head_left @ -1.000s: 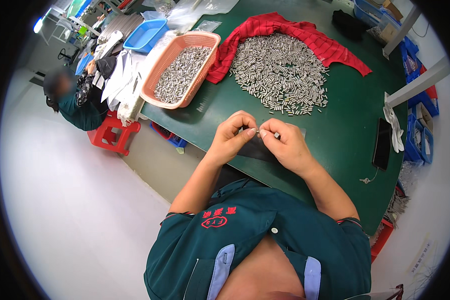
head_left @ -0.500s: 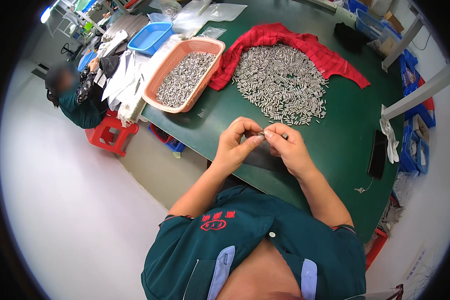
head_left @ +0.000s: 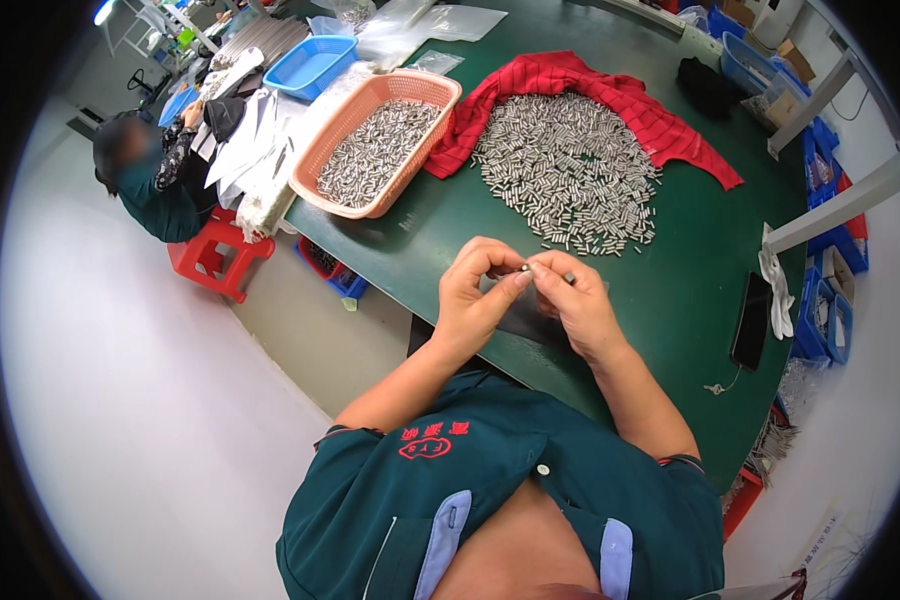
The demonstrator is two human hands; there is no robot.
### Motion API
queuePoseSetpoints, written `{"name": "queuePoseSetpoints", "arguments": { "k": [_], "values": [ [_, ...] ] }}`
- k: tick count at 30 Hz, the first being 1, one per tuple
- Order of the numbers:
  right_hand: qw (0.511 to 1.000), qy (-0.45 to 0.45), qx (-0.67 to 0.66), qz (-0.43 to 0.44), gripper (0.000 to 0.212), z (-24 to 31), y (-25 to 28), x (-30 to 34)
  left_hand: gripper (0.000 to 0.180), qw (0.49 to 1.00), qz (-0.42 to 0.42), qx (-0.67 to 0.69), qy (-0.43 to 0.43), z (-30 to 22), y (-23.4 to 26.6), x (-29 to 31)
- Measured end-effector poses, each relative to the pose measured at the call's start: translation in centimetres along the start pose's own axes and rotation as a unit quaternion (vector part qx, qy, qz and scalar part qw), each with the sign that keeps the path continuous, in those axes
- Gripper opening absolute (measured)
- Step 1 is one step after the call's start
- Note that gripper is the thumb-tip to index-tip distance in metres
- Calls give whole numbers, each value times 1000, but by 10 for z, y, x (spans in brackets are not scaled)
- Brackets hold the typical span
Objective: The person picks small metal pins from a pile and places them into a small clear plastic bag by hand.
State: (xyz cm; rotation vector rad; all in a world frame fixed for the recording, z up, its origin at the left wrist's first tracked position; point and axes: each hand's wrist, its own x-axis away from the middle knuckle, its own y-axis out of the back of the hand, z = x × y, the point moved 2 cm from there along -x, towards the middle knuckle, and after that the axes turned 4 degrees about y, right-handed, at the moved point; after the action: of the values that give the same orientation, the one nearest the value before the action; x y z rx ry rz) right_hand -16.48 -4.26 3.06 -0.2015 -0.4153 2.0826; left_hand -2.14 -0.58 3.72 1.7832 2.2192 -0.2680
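Observation:
My left hand [head_left: 473, 297] and my right hand [head_left: 582, 305] meet fingertip to fingertip over the near edge of the green table. Pinched between their thumbs and forefingers is a small metal cylinder [head_left: 526, 268], mostly covered by the fingers. A second metal cylinder [head_left: 570, 279] pokes out between the fingers of my right hand. Just beyond my hands a wide pile of short metal cylinders [head_left: 565, 165] lies on the table, partly on a red striped cloth [head_left: 685, 150]. To the left, a pink plastic basket [head_left: 300, 185] holds many more such pieces.
A blue tray [head_left: 310, 68] and clear plastic bags [head_left: 460, 22] lie at the far left. On the right are a black phone [head_left: 751, 322], a white glove [head_left: 776, 290] and a white table post [head_left: 840, 207]. A co-worker [head_left: 150, 190] sits beside a red stool [head_left: 220, 255].
Both hands stay pinched together in nearly the same place, with slight finger movement. The cylinder end between the fingertips shows more clearly now. The whole view has shifted a little.

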Motion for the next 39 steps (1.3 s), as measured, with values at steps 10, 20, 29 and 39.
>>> {"name": "queuePoseSetpoints", "arguments": {
  "k": [10,20,29,39],
  "values": [
    [999,13,33,-3,21,9,5,0,12,998,11,-61,-23,-5,6,0],
    [959,131,-248,-33,51,19,15,-25,12,904,105,-414,-15,30,8,11],
    [948,81,-299,-73,47,-11,18,-35,12,908,89,-410,-14,37,10,18],
    [944,67,-312,-83,44,-19,19,-38,10,908,85,-410,-31,39,9,18]
  ]
}}
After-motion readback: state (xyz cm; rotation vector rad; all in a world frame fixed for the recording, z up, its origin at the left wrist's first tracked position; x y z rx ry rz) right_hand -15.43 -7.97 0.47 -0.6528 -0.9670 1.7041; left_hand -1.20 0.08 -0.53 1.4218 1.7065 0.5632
